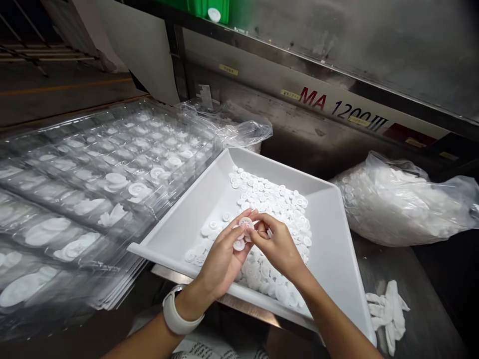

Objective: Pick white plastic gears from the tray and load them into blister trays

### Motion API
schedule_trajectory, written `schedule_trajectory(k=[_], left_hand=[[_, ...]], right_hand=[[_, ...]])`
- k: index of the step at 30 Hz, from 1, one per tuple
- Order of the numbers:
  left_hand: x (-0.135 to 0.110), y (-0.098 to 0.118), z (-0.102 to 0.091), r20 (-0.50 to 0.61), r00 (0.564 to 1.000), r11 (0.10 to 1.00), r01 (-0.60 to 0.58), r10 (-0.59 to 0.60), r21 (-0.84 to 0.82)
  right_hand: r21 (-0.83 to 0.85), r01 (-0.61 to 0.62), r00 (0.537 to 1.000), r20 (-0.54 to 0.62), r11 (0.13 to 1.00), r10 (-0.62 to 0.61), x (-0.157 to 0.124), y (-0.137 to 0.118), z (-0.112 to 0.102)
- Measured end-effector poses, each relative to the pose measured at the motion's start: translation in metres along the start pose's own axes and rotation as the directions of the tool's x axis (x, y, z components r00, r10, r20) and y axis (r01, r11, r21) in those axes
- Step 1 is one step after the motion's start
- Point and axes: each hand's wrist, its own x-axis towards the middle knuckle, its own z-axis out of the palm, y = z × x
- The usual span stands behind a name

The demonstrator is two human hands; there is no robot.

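A white tray (329,234) holds a heap of small white plastic discs (277,204). Over its middle, my left hand (222,259) is closed on several white discs, one raised at the fingertips. My right hand (275,244) meets it from the right, fingers pinched on the same raised disc (246,222). A white watch (175,311) is on my left wrist.
Clear blister trays (97,169) with a few white discs in their pockets are stacked at the left. A clear bag full of white parts (396,199) lies at the right. White gloves (389,314) lie near the front right. A machine panel (337,99) stands behind.
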Motion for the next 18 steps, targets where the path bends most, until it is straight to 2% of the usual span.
schedule_trajectory(k=[9, 18], left_hand=[[0.003, 0.002, 0.003, 0.078, 0.993, 0.993, 0.097, -0.092, -0.069], [0.003, 0.007, 0.001, 0.113, 0.986, 0.972, 0.146, -0.126, -0.182]], right_hand=[[0.020, -0.142, 0.987, -0.079, 0.990, 0.143, 0.005, 0.002, -0.008], [-0.035, -0.210, 0.974, 0.079, 0.977, 0.212, 0.002, -0.008, -0.017]])
